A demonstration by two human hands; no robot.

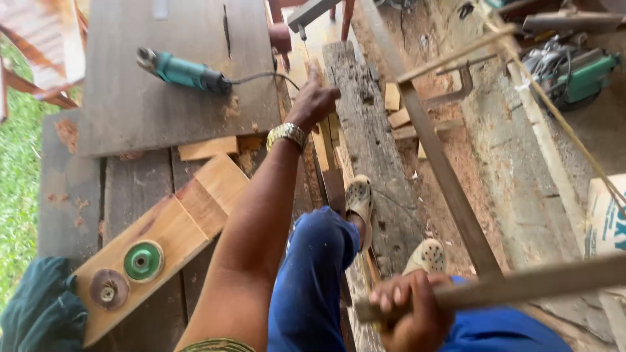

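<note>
- While the view looks straight down, the right hand (412, 311) sits nearest the camera, fingers wrapped tight around the near end of a long wooden stick (521, 285) that runs off to the right edge.
- That stick looks light and stiff, easy to swing one-handed; gripped at the very end like this, the far tip will want to sag, so a hold nearer the middle would steady it.
- Just past it, blue trousers (313, 274) and two pale perforated clogs (359, 201), planted on a weathered beam (372, 130).
- Over on the near left, a slanted board (176, 228) carries a green disc (143, 261) and a brown sanding disc (109, 289), side by side.
- Further out, the left hand (314, 99), gold watch (287, 132) at the wrist, presses down on a narrow wooden strip (331, 156) lying along the beam; fingers look curled over its edge, though motion blur makes the grip hard to call.
- The strip reads as thin, dry and rigid, likely splintery; pinning it flat from above suits it.
- Beyond, a teal power tool (182, 70) rests on a grey plank tabletop (130, 104), cord trailing right.
- Far right, a green machine (574, 75) sits on sawdust-covered ground.
</note>
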